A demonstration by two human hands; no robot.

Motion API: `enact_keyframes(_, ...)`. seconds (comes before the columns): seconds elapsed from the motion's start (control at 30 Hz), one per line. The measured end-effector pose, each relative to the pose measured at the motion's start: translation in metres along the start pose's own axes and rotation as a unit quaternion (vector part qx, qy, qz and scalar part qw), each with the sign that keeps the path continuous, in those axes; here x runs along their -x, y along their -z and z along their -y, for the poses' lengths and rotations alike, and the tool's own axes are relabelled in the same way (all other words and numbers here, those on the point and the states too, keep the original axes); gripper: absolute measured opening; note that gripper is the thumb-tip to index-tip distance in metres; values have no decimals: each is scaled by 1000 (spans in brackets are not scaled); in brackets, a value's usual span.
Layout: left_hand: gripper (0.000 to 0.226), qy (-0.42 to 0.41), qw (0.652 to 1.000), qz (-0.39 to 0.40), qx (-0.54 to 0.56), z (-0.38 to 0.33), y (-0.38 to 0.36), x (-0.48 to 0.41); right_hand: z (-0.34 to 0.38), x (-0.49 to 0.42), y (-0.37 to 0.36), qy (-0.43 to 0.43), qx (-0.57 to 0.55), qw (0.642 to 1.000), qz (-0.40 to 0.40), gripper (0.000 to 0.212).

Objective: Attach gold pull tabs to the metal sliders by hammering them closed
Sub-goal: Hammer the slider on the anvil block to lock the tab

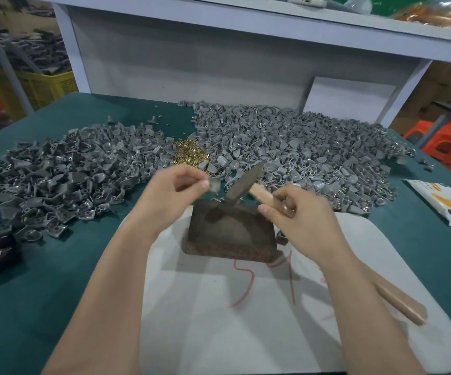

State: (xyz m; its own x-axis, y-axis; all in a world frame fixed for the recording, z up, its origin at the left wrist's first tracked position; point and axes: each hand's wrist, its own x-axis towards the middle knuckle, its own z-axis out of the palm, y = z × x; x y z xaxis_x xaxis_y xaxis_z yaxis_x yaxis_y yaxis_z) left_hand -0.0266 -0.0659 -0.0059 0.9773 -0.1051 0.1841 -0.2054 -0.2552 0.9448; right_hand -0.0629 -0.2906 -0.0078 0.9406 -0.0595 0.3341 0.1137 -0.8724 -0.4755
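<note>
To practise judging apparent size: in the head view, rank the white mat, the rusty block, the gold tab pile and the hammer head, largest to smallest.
1. white mat
2. rusty block
3. gold tab pile and hammer head: they look alike, and the pile lies farther off, so unranked.

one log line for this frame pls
left hand: pinches grey slider | right hand: grips hammer | hammer head: at rusty block far edge

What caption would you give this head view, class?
Left hand pinches a grey slider; right hand grips a hammer over a rusty block.
</note>
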Motion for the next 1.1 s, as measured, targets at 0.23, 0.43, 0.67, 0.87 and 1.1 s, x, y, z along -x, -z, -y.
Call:
enact_keyframes(0.23, 14, 36, 963, -236, 127, 0, 4, -6, -6, -4, -12, -81, 28, 996, -20, 24)
enact_keyframes(0.43, 8, 9, 985, -142, 93, 0, -10, -4, -25, -8, -11, -165, 113, 980, -1, 20)
enact_keyframes(0.67, 20, -52, 999, -7, 14, -8, -25, 3, 36, -8, -6, 59, -105, 993, -13, 38)
enact_keyframes(0.87, 20, -14, 985, -130, 110, -5, -24, -2, 42, -80, -4, -110, -202, 956, -179, 15)
enact_keyframes(1.1, 21, 19, 913, -378, 154, 2, -9, -9, 90, -91, -62, 38, -95, 995, 17, 33)
